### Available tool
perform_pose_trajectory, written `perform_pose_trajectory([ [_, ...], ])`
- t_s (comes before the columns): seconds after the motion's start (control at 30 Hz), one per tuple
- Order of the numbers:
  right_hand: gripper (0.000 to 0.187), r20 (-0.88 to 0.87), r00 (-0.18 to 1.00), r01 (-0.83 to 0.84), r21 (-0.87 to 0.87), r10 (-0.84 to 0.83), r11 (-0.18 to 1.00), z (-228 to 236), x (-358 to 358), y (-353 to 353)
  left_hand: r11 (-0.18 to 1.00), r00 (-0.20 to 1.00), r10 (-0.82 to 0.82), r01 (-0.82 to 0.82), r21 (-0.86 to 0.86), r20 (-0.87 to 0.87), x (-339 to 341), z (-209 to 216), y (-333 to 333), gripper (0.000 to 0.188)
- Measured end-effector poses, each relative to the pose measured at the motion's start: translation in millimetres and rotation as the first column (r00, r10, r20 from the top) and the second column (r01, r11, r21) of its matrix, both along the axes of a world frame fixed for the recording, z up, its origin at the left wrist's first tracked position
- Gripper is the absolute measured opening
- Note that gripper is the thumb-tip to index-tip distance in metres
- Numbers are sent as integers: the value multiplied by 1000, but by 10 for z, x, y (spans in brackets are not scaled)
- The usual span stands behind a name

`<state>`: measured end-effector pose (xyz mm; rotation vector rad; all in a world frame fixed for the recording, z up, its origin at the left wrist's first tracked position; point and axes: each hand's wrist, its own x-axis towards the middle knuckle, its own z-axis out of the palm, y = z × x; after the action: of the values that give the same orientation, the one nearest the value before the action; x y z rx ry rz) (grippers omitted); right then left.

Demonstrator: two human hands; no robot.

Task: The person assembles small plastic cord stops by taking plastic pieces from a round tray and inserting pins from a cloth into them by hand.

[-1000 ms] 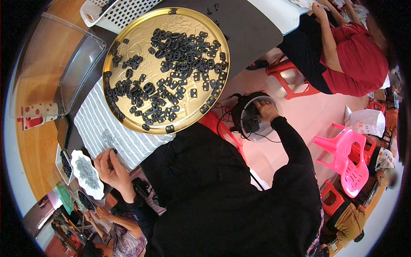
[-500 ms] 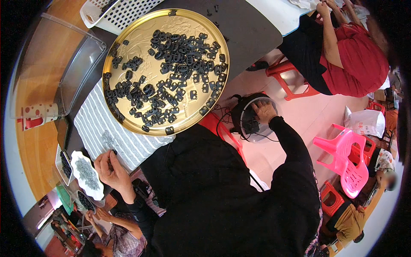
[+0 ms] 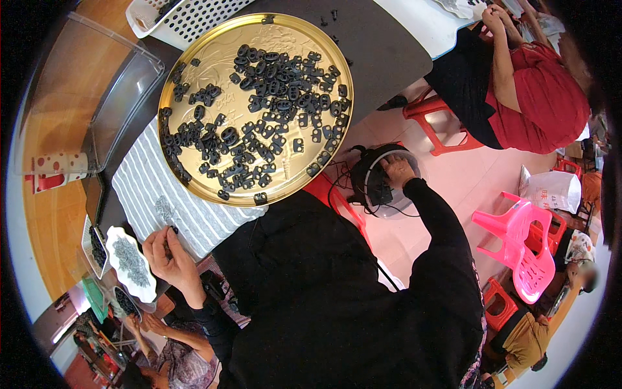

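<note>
My left hand (image 3: 171, 259) is closed in a pinch at the near edge of a grey-and-white striped cloth (image 3: 155, 175), with a small black part (image 3: 173, 229) at its fingertips. A little pile of tiny grey pieces (image 3: 164, 208), apparently springs, lies on the cloth close by. My right hand (image 3: 399, 172) reaches down at my right into a round clear container (image 3: 391, 211). Its fingers look stretched out over black contents, the tips partly hidden. A round gold tray (image 3: 214, 58) bears many small black two-holed pieces that look like cord locks (image 3: 278, 81).
A white scalloped dish (image 3: 150, 295) of grey pieces stands left of my left hand, near small trays of black parts. A perforated white basket (image 3: 194, 26) and a clear plastic box (image 3: 123, 104) are beyond. Red stools (image 3: 447, 139), a pink chair (image 3: 518, 227) and seated co-workers surround me.
The view has shifted slightly. My right hand's fingers have dipped a little further into the container. My left hand keeps its pinch in the same place.
</note>
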<state>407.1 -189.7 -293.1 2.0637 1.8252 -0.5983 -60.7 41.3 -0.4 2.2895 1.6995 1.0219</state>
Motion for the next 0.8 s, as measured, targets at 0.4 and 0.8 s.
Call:
perform_pose_trajectory([
  [0.4, 71, -47, 997, 64, -45, -66, 997, 79, -37, 69, 1000, 1000, -1, 1, 2, 4, -12, -7, 7, 9],
  [0.8, 80, -128, 991, 25, -15, -27, 1000, 143, 69, 44, 1000, 1000, -7, 7, 9, 14, -23, -17, 13, 10],
])
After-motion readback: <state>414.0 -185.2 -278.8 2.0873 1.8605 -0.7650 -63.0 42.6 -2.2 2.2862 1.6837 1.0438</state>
